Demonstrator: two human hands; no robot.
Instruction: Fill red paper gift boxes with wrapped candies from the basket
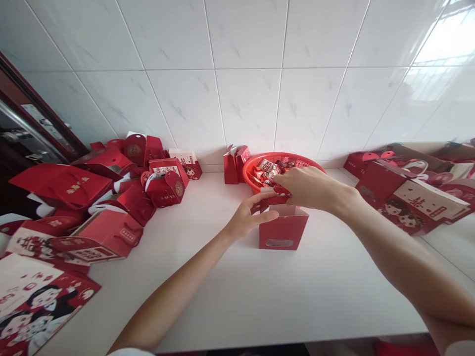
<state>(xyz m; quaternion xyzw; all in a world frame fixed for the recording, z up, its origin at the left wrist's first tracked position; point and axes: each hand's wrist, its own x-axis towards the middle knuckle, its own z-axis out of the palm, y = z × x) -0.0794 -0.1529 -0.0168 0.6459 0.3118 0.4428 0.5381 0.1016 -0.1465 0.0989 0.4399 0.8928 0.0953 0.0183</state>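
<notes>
A red gift box (pixel 281 232) with a small oval window stands upright on the white table, its top open. My left hand (pixel 245 217) grips its upper left edge, thumb across the front and fingers behind. Over the opening, my right hand (pixel 309 185) has its fingers pinched together and pointing down. A red piece with light spots (pixel 282 191) shows at these fingertips; I cannot tell whether it is a wrapped sweet or a box flap. Just behind is a red plastic basket (pixel 309 159) with wrapped sweets (pixel 265 170) in it, partly hidden by my right hand.
Several red gift boxes (pixel 165 189) are heaped on the left, near a flat printed box (pixel 44 306). Two small red boxes (pixel 230 165) stand beside the basket. More printed boxes (pixel 404 202) crowd the right. A tiled wall (pixel 245 109) rises behind the table.
</notes>
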